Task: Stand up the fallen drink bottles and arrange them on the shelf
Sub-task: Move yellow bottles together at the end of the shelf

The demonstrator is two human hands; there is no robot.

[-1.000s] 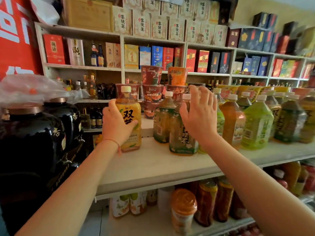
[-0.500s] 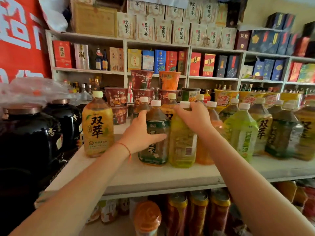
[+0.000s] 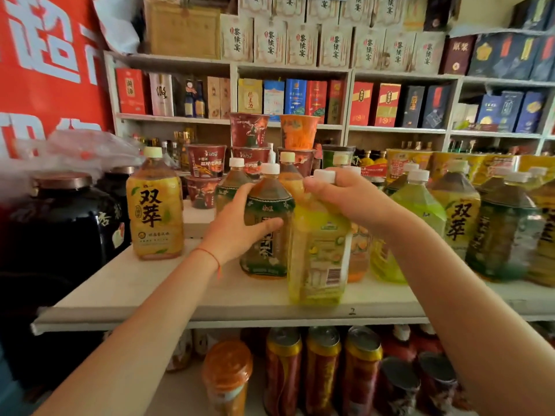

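The dark bottle (image 3: 267, 229), upright mid-shelf (image 3: 168, 295), was clasped by the left hand (image 3: 237, 226). At its 3 o'clock, the yellow bottle (image 3: 319, 253) was gripped at the neck by the right hand (image 3: 348, 196), fingers curled.

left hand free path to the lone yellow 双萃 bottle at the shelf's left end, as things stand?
Probably yes. The yellow bottle stands upright, apart from the others, with bare shelf in front. But the left hand is now curled round the dark green bottle, so it must let go first.
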